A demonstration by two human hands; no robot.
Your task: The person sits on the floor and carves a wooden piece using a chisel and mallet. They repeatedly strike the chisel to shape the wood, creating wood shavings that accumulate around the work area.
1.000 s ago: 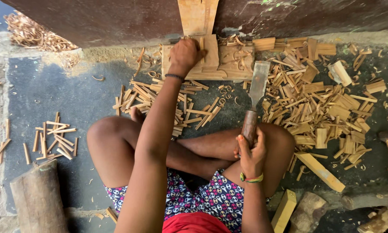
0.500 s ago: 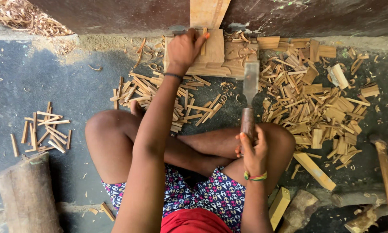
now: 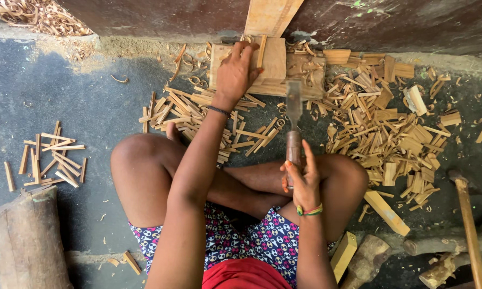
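1. While the left hand (image 3: 235,75) presses a thin wooden stick (image 3: 261,51) upright on the chopping block (image 3: 276,69) at 12 o'clock, its fingers are closed around the stick, as half a second ago.
2. Right hand (image 3: 302,182): clasped on the handle of the cleaver (image 3: 293,126), forefinger loose; blade raised, now nearer the block than a second ago, so a splitting stroke looks close.
3. Split sticks (image 3: 380,128): heaped at 2 o'clock; smaller pile (image 3: 51,155) at 9 o'clock.
4. Log (image 3: 29,241): 8 o'clock.
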